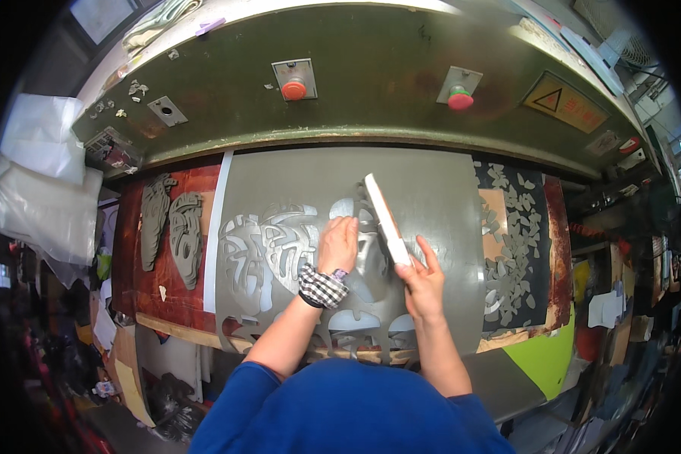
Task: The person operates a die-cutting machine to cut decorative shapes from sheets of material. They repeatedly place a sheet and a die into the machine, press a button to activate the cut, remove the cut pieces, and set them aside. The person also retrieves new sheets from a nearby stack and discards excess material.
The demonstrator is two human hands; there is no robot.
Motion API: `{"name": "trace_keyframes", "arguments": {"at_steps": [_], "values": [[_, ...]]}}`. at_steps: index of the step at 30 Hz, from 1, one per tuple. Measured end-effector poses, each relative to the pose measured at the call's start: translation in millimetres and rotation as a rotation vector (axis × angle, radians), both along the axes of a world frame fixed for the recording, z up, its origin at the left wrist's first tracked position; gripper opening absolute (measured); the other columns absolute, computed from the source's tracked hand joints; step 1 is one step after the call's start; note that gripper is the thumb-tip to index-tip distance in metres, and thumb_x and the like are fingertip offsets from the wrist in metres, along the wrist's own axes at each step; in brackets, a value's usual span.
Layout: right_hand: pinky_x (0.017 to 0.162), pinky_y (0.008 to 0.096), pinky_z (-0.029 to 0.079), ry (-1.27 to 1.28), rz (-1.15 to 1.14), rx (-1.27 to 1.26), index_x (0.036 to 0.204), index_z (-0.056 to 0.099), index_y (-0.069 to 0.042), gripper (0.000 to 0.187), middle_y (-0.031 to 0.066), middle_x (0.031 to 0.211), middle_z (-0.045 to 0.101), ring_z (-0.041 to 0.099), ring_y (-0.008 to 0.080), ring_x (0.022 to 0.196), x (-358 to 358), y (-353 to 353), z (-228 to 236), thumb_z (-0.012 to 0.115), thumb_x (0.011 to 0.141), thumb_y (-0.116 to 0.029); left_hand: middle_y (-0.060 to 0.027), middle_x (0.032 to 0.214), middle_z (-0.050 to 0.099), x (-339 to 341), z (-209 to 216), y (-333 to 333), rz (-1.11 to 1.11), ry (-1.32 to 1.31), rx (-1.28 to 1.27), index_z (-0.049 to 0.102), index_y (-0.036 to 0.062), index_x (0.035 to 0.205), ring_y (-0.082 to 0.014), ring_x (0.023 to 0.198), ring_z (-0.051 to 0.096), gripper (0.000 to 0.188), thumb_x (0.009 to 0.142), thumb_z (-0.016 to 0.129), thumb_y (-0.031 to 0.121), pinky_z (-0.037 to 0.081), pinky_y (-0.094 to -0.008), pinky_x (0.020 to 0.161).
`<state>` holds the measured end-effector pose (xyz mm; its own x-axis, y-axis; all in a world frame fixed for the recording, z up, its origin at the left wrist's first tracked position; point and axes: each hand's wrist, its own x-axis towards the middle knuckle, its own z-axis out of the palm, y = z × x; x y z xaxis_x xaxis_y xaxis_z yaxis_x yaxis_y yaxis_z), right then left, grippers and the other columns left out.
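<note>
A wide grey sheet (pixel 424 170) lies in front of me, with several shoe-sole-shaped patterns cut through its left and middle parts. My left hand (pixel 339 244) is low over these cut-outs, fingers bent and pressed together; anything they pinch is hidden. My right hand (pixel 422 281) grips the near end of a long white-edged block (pixel 387 221) with a brown strip along its side. The block stands on edge, tilted, its far end leaning left. A dark part seems to sit behind it, mostly hidden.
Two stacks of cut grey sole shapes (pixel 185 238) rest on the reddish board (pixel 208 257) at left. Small grey scraps (pixel 511 250) litter a dark mat at right. Beyond the sheet runs a green machine beam (pixel 378 83) with a red button (pixel 293 90) and another red-and-green button (pixel 459 98).
</note>
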<state>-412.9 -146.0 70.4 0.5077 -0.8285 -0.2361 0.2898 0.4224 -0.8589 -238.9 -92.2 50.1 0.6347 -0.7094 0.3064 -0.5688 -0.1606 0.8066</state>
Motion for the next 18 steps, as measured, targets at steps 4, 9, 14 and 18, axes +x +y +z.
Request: {"name": "trace_keyframes", "arguments": {"at_steps": [4,9,14,18], "values": [[0.099,0.0401,0.05,-0.221,-0.122,0.113,0.141,0.033,0.004,0.06,0.0197,0.12,0.057,0.061,0.0262,0.107,-21,-12,-4,0.06,0.088,0.004,-0.0142,0.081,0.06,17,-12,32,0.148,-0.39,0.4,0.065,0.0022,0.076,-0.0325,0.083,0.056,0.025,0.091,0.056,0.019,0.043,-0.0452,0.075],[0.102,0.0361,0.046,-0.086,-0.387,-0.253,0.136,0.041,0.005,0.055,0.0178,0.125,0.055,0.058,0.0237,0.11,-64,-22,7,0.065,0.086,0.003,-0.0157,0.075,0.057,30,-21,43,0.023,-0.331,0.199,0.061,-0.0001,0.069,-0.0364,0.077,0.054,0.026,0.087,0.063,0.018,0.042,-0.0454,0.073],[0.095,0.0311,0.048,0.348,-0.511,-0.486,0.136,0.042,0.005,0.071,0.0168,0.133,0.051,0.057,0.0207,0.112,-83,-13,19,0.076,0.073,0.006,-0.0083,0.07,0.053,53,-8,45,-0.024,0.222,0.149,0.062,0.0,0.071,-0.0202,0.065,0.051,0.029,0.093,0.06,0.018,0.042,-0.0323,0.062],[0.097,0.0349,0.048,0.441,-0.351,-0.556,0.138,0.041,0.001,0.084,0.0144,0.132,0.049,0.054,0.0231,0.116,-48,-8,6,0.084,0.066,0.001,-0.0094,0.075,0.058,67,1,59,-0.044,0.185,-0.073,0.062,-0.0019,0.083,-0.0204,0.068,0.056,0.012,0.091,0.06,0.007,0.044,-0.0307,0.063]]}}
